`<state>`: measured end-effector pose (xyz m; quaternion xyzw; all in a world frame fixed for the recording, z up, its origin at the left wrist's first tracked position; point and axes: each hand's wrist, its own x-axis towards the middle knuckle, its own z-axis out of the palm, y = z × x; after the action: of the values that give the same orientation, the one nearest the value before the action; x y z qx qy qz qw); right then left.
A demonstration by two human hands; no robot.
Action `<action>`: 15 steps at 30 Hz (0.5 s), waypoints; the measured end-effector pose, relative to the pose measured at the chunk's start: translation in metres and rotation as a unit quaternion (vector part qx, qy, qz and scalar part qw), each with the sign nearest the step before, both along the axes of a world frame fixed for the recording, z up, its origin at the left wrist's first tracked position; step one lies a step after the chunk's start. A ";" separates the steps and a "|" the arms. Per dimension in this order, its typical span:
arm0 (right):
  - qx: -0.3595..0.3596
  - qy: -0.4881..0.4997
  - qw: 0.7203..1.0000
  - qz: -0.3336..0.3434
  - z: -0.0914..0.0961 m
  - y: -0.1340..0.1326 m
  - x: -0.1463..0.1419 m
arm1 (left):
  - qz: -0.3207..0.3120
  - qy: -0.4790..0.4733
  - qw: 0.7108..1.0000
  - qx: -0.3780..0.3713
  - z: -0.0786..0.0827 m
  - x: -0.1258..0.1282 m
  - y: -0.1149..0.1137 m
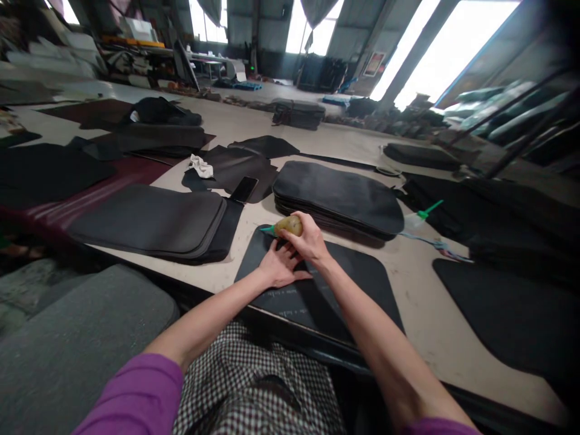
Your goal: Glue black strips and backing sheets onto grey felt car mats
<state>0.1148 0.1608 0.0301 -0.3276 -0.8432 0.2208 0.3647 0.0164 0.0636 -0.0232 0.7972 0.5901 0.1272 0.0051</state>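
Yellowish bottle tipped sideways, contents unclear, gripped in the right hand, its nozzle at the far-left corner of the black panel. Left hand lies flat on that panel, fingers spread!

Interior, dimly lit; daylight admitted by far windows, overexposed to white; faint sheen cast on dark stack; edges stretched and blurred, darkened at right

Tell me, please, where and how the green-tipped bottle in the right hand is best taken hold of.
The bottle is probably best gripped around its rounded, yellowish body, coming from the right, as the right hand does. It appears nearly level, its thin green nozzle pointing left near a corner of the dark panel, so this should leave the tip free.
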 end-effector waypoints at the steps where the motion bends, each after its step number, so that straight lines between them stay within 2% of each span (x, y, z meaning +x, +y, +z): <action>1: 0.000 -0.001 1.000 -0.005 0.001 0.000 0.001 | -0.002 -0.001 1.000 0.000 0.000 0.000 0.000; 6: -0.031 0.022 0.999 -0.028 0.008 -0.003 0.009 | -0.002 -0.005 1.000 -0.010 -0.001 -0.001 0.001; 10: -0.127 0.083 0.987 -0.053 0.007 -0.006 0.008 | -0.001 -0.009 1.000 0.004 -0.003 -0.001 0.001; 15: -0.240 0.155 0.955 -0.075 0.000 -0.002 -0.002 | -0.007 -0.006 1.000 0.006 -0.004 -0.002 0.001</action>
<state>0.1126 0.1587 0.0303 -0.4296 -0.6710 0.4372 0.4172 0.0149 0.0643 -0.0269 0.8007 0.5835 0.1360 0.0046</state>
